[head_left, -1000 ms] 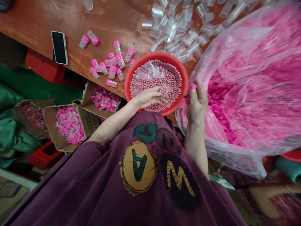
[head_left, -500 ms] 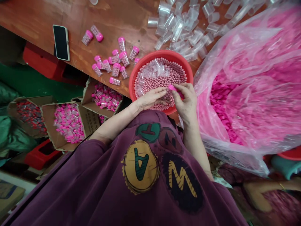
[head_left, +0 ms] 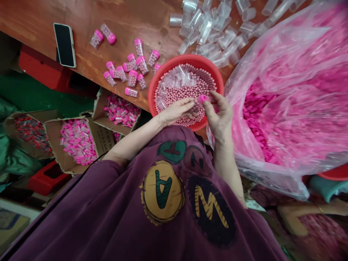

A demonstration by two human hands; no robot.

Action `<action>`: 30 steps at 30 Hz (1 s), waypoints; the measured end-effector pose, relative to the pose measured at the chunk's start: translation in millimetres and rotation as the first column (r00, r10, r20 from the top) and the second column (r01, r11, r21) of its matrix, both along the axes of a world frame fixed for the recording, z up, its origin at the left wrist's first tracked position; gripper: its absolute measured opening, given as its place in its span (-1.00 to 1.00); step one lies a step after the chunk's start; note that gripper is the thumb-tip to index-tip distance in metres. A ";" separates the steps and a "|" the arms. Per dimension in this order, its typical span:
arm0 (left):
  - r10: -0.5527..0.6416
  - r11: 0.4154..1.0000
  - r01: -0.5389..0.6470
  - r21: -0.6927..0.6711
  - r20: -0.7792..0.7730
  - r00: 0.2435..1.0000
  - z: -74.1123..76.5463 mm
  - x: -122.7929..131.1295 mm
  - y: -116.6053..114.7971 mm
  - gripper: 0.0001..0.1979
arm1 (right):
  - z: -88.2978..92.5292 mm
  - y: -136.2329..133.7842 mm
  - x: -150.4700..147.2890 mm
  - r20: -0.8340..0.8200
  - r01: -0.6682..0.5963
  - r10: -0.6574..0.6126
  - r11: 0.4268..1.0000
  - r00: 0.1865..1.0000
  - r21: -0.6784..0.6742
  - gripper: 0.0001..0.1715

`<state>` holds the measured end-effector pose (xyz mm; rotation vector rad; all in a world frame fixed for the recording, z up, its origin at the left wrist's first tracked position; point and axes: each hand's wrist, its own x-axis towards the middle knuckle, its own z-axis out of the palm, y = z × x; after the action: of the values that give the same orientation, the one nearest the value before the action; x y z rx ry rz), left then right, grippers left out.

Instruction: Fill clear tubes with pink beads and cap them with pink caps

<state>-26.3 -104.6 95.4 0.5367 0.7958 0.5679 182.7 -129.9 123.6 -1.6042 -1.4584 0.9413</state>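
Over the front of a red bowl (head_left: pixel 220 80) of pink beads (head_left: pixel 179 94), my left hand (head_left: pixel 179 110) has its fingers wrapped round a small clear bottle (head_left: pixel 196 106) with beads in it. A bright pink cap (head_left: pixel 202 98) sits at the bottle's upper right end. My right hand (head_left: pixel 219 114) is at the cap, its thumb against it and the index finger raised and bent. Several clear empty tubes (head_left: pixel 178 78) lie on the beads inside the bowl.
Capped bottles (head_left: pixel 132 78) and a phone (head_left: pixel 65 45) lie on the wooden table (head_left: pixel 130 18). Clear tubes (head_left: pixel 205 30) are piled behind the bowl. A plastic bag (head_left: pixel 299 90) of pink caps stands right. Boxes (head_left: pixel 104 139) of bottles stand lower left. Another person's arm (head_left: pixel 296 217) shows lower right.
My right hand has shifted slightly right and its fingers have loosened around the cap. The cap now shows more plainly on the bottle. The view has shifted a little.
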 end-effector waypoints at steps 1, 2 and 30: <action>0.002 1.000 -0.002 0.007 -0.004 1.000 0.0 0.4 0.3 -0.69 | -1.1 -0.8 -0.4 -0.006 0.013 -0.013 1.000 1.000 0.009 -0.37; 0.003 1.000 -0.003 0.013 -0.007 1.000 -0.1 0.9 0.6 -0.69 | -1.7 -1.2 -0.9 0.000 0.017 -0.017 1.000 1.000 0.018 -0.36; 0.196 0.974 -0.207 -0.091 -0.117 0.974 -0.1 21.3 -27.0 -0.81 | -22.9 -34.5 -28.0 0.124 -0.015 0.009 0.999 0.992 0.050 -0.49</action>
<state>-5.1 -131.6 95.3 0.3962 0.9838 0.6859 154.7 -164.4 100.7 -1.6432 -1.5648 0.8175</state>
